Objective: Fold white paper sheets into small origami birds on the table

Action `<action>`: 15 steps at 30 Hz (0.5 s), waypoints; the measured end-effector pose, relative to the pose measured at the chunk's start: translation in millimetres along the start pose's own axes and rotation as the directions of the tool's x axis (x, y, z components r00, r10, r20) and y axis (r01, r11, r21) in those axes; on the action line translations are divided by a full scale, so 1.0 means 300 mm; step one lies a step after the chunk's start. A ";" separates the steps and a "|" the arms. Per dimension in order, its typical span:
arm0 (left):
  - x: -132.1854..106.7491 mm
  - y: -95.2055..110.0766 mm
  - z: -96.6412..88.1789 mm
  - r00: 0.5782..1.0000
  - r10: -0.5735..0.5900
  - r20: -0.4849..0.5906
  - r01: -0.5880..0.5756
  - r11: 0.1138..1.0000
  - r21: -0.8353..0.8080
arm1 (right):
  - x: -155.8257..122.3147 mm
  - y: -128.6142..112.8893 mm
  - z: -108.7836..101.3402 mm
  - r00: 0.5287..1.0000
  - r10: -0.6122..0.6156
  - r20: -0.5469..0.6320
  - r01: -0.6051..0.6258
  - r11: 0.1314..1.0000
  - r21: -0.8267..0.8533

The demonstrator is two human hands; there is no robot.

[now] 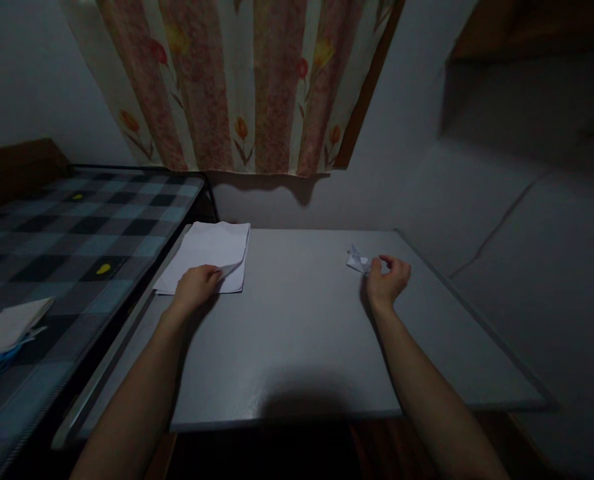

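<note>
The left hand (195, 288) pinches the raised edge of the top sheet (211, 245) while the right hand (389, 281), fingers parted, is beside the folded paper (357, 260) on the surface (291, 327); sheet separation appears in hand, calling next for a clean lift.

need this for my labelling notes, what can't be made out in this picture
All in the head view:
Folded paper: exact shape, too small and dim; contact with the right fingers can't be told.
Paper stack: part of its near edge, hidden by the left hand.
Pale item on the bed: left end, cut off by the left picture edge.
</note>
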State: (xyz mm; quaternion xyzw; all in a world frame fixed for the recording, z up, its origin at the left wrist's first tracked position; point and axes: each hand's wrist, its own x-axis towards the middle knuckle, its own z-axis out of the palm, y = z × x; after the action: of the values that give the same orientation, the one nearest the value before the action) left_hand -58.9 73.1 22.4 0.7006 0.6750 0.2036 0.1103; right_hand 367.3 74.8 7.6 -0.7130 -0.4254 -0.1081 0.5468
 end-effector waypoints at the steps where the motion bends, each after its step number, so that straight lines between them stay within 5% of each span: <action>1: -0.002 0.006 -0.009 0.999 -0.009 -0.046 0.012 0.999 0.052 | -0.001 -0.002 -0.001 1.000 0.006 -0.001 -0.006 1.000 0.004; 3: -0.008 0.021 -0.020 0.969 0.019 -0.248 0.007 0.995 0.104 | -0.004 -0.008 -0.003 1.000 0.011 -0.004 -0.011 1.000 0.015; 7: -0.036 0.085 -0.004 0.803 0.272 -0.531 -0.198 0.961 0.192 | -0.009 -0.020 -0.003 1.000 -0.031 -0.007 0.031 0.999 0.040; 12: -0.118 0.270 0.077 0.697 0.620 -0.359 -0.535 0.784 0.315 | -0.032 -0.046 0.002 0.992 -0.125 0.002 0.124 0.987 0.104; 15: -0.173 0.380 0.125 0.718 0.679 -0.153 -0.626 0.726 0.284 | -0.065 -0.073 0.008 0.969 -0.232 0.088 0.218 0.965 0.143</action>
State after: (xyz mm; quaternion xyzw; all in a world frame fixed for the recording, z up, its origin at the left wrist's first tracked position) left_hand 59.8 18.8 30.8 0.8708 0.4083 0.2415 -0.1292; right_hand 338.7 68.2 9.8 -0.6270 -0.5379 -0.1038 0.5539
